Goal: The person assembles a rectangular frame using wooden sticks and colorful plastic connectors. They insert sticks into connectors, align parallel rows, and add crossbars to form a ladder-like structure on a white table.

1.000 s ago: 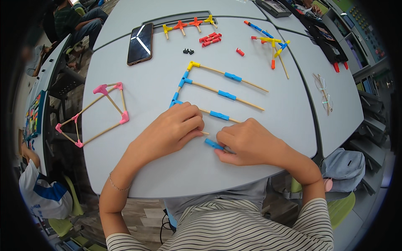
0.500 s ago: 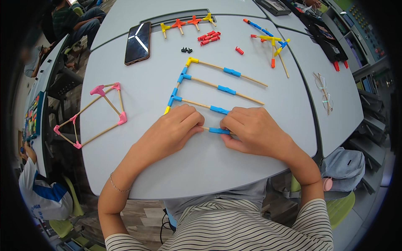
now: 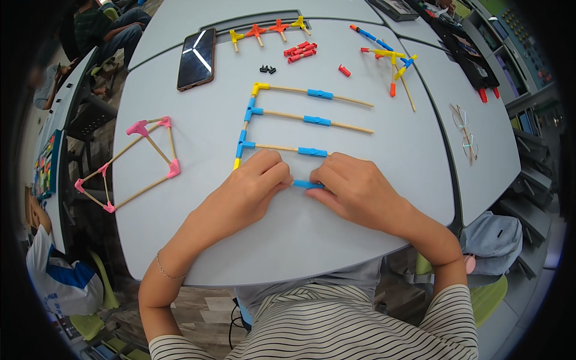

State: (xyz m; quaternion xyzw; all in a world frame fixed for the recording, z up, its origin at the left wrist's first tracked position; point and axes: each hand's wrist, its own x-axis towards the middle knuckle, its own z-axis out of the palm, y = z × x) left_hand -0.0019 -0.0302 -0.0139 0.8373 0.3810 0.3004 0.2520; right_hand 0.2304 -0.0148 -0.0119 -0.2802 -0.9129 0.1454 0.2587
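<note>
A comb-shaped frame of wooden sticks and plastic connectors lies flat in front of me, with a yellow corner connector (image 3: 258,89) at its far end and blue T-connectors (image 3: 242,147) down its left side. Several sticks run rightward from it, each through a blue sleeve connector (image 3: 317,120). My left hand (image 3: 255,186) is closed in a pinch around the nearest stick, and its fingers cover most of the near yellow corner. My right hand (image 3: 357,189) grips the blue sleeve connector (image 3: 305,184) on that stick, thumb below and fingers above. Both hands hide the stick's ends.
To the left lies a pink-jointed stick frame (image 3: 173,168). Farther back are a phone (image 3: 196,60), yellow and red connectors on short sticks (image 3: 256,31), red connectors (image 3: 301,53) and small black pieces (image 3: 267,69). A multicoloured stick model (image 3: 393,55) and glasses (image 3: 466,135) are at right.
The frame's far end has shifted left, its sticks turning slightly. The nearest blue sleeve has slid left, closer to my left fingers, and my right hand has moved slightly left with it.
</note>
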